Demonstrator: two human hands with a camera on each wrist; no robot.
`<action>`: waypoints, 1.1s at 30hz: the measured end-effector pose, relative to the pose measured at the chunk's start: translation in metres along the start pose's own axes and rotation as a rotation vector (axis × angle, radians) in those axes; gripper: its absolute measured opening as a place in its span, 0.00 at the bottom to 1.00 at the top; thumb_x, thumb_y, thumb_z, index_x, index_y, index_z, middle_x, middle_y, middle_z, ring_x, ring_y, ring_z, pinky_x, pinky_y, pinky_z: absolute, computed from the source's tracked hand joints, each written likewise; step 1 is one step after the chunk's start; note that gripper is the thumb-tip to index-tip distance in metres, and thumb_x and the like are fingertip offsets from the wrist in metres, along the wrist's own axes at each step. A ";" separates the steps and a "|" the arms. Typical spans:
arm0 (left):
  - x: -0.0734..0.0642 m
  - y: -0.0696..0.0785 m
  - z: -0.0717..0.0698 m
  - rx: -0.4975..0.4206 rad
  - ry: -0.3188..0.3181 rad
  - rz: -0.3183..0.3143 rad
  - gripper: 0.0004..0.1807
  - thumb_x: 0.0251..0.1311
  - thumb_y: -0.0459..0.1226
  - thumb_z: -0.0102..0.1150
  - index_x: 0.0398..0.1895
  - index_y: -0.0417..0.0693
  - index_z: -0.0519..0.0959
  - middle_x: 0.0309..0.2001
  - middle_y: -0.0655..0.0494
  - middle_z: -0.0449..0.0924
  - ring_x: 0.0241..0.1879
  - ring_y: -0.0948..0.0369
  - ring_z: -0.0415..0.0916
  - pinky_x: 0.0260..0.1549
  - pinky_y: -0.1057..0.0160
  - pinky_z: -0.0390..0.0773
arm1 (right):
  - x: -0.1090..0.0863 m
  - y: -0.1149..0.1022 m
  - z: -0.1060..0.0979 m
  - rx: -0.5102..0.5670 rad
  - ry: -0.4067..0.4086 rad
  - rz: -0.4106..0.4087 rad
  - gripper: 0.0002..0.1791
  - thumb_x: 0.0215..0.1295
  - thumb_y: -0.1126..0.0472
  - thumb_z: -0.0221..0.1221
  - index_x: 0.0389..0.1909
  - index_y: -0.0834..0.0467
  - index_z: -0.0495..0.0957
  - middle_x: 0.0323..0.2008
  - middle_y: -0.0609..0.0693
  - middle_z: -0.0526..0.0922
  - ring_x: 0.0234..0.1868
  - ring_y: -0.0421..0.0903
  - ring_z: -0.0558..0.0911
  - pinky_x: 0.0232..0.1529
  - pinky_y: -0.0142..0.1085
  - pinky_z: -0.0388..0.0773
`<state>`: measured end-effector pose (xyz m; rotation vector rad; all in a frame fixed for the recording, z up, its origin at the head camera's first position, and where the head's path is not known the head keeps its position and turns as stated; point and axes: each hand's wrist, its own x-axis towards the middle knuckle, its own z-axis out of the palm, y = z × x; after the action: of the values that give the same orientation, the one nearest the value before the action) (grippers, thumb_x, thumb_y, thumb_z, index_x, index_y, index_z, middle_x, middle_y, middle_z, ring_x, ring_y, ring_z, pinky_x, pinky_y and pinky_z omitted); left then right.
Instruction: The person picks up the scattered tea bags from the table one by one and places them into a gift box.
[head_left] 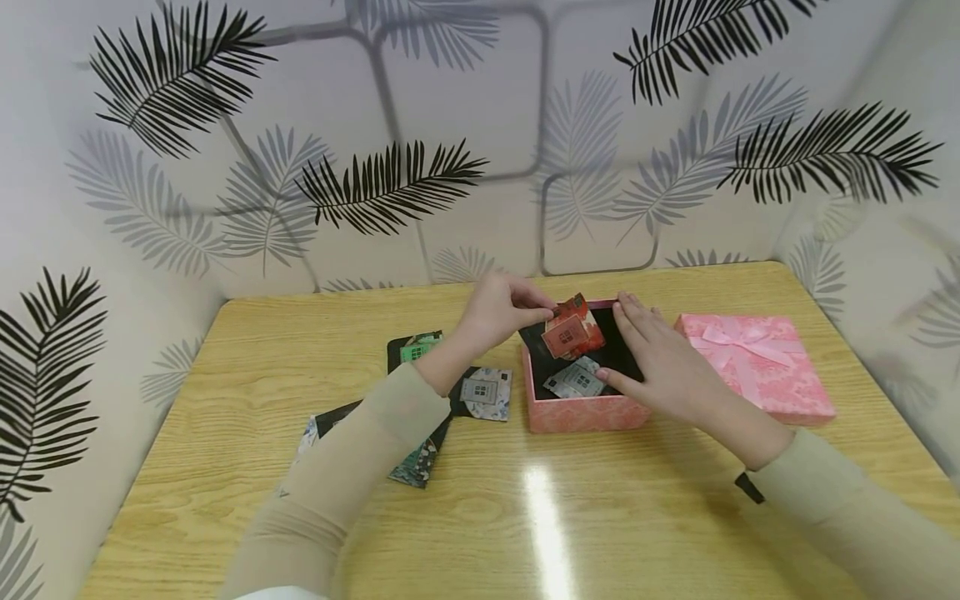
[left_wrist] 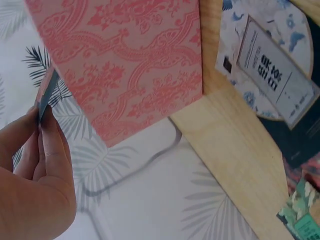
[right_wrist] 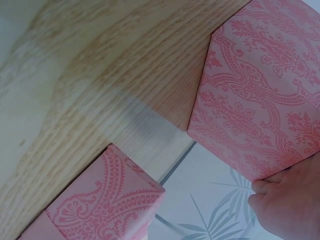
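My left hand pinches a red packet by its upper left edge, above the pink patterned box. Seen edge-on in the left wrist view, the packet stands up from the fingertips of that hand. Inside the dark-lined box lies a grey-white packet. My right hand rests at the box's right side, fingers extended along the rim and thumb reaching over the opening. The right wrist view shows part of this hand against the box edge.
Right of the box lies a pink lid with a ribbon bow. Several packets are spread on the wooden table to the left, among them a white-and-blue one and a green-labelled one. A leaf-patterned backdrop rises behind.
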<state>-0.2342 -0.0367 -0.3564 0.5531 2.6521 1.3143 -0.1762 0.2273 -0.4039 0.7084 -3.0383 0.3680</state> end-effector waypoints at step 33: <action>0.005 0.007 0.043 0.455 -0.170 0.177 0.05 0.71 0.36 0.69 0.42 0.47 0.92 0.44 0.55 0.93 0.47 0.60 0.89 0.51 0.61 0.87 | -0.001 0.001 -0.001 0.003 -0.004 0.006 0.55 0.76 0.33 0.56 0.85 0.66 0.45 0.87 0.62 0.44 0.86 0.63 0.50 0.81 0.69 0.52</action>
<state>-0.2247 0.0008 -0.3768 0.9253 2.8076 0.6479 -0.1756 0.2284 -0.4031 0.7014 -3.0445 0.3724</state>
